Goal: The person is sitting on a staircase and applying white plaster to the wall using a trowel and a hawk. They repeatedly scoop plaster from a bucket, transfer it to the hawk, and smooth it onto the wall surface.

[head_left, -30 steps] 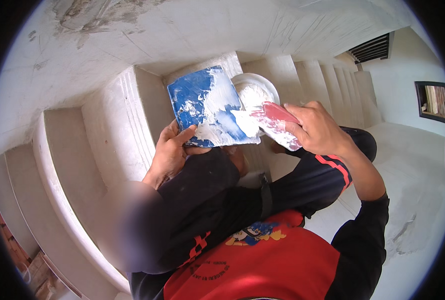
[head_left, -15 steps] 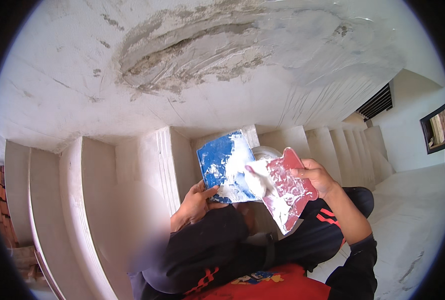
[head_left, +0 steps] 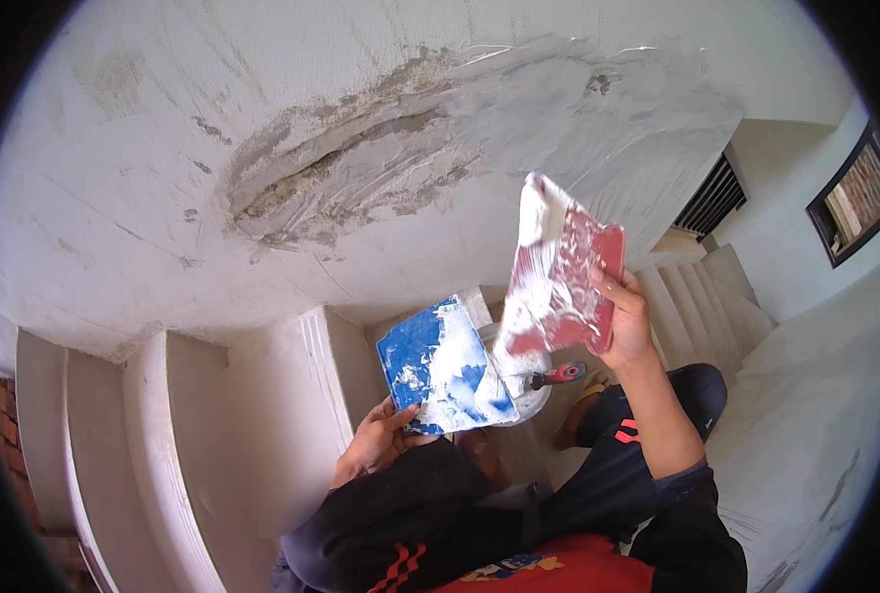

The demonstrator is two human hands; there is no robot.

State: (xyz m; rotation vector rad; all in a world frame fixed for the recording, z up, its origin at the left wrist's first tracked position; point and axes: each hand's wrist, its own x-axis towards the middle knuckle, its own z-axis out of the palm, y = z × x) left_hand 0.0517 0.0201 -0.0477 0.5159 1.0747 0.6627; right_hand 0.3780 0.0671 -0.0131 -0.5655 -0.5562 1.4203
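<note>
My left hand (head_left: 378,442) grips the lower left corner of a blue plastic putty spreader (head_left: 410,354), thumb on top. White putty coats much of its right half. My right hand (head_left: 626,321) is closed on a red plastic putty spreader (head_left: 573,287), held raised to the right of the blue one, its long edge up and left. A white layer of putty covers that edge and streaks the face. Below both spreaders, a round bucket (head_left: 531,407) is partly hidden. A tool with a red and black handle (head_left: 561,375) lies over it.
Ahead stands a grey wall with a rough, hollow patch (head_left: 331,178) and smeared filler to its right. Concrete steps (head_left: 148,435) run at left, and more steps (head_left: 697,306) at right. A dark vent grille (head_left: 712,203) and a framed opening (head_left: 855,198) are far right.
My right hand has lifted the red spreader up off the blue one and turned its long edge upward. The blue spreader has tilted slightly, and the tool handle now shows. The view has shifted.
</note>
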